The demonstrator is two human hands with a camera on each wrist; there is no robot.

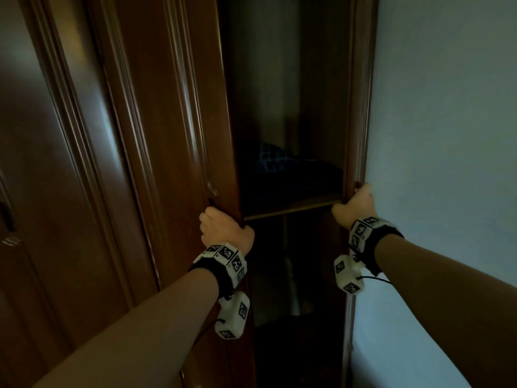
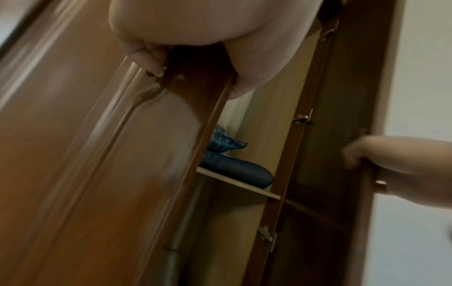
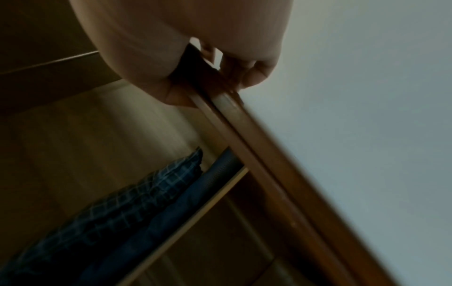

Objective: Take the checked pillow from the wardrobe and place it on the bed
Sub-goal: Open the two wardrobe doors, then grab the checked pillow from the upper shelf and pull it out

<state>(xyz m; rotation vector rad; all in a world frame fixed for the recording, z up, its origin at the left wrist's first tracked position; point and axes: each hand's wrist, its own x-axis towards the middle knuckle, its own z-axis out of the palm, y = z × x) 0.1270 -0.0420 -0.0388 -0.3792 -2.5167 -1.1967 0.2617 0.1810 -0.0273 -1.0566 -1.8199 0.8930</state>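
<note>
A dark blue checked pillow (image 1: 272,161) (image 2: 223,142) (image 3: 137,195) lies on a shelf (image 1: 291,207) inside the brown wardrobe, on top of a plain dark blue cushion (image 2: 239,170) (image 3: 186,197). My left hand (image 1: 223,225) (image 2: 156,56) grips the edge of the left wardrobe door (image 1: 173,113) below the shelf level. My right hand (image 1: 356,204) (image 3: 232,71) (image 2: 367,158) grips the edge of the right door (image 1: 359,107) (image 3: 269,154), which stands swung out against the wall. Both doors stand apart, and the pillow sits between them in shadow.
A pale wall (image 1: 447,135) lies right behind the right door. Further closed wardrobe doors (image 1: 56,163) fill the left. Below the shelf a hanging rail (image 2: 181,232) runs in a dark lower compartment (image 1: 293,303).
</note>
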